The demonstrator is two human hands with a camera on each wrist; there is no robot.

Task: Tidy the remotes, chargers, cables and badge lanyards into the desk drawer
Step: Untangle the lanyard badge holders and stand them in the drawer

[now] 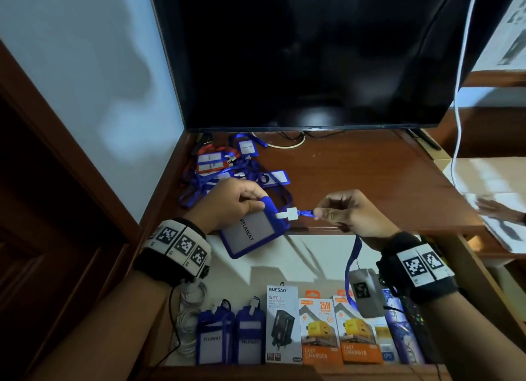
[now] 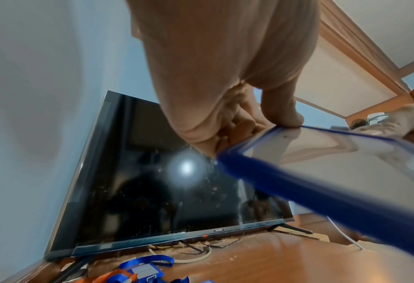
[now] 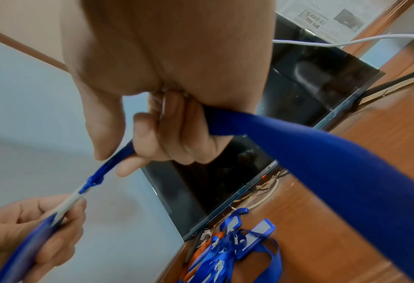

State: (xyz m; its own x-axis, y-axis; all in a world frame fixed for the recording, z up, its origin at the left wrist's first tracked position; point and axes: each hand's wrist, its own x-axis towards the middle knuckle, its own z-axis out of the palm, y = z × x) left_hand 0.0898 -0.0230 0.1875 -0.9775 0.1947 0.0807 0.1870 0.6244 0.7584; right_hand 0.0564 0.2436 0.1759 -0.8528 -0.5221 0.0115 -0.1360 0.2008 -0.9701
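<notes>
Blue badge holder [image 1: 250, 234] pinched by left hand [image 1: 232, 202], right hand [image 1: 348, 211] gripping its lanyard [image 1: 306, 212] over the drawer [image 1: 284, 255]

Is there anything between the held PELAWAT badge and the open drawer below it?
Nothing visible. The left hand holds the badge holder and the right hand its lanyard strap, right over the drawer's bare rear floor; stored badges and charger boxes sit nearer the front.

Dim, wide-angle warped; glare on television [image 2: 186, 166].
</notes>
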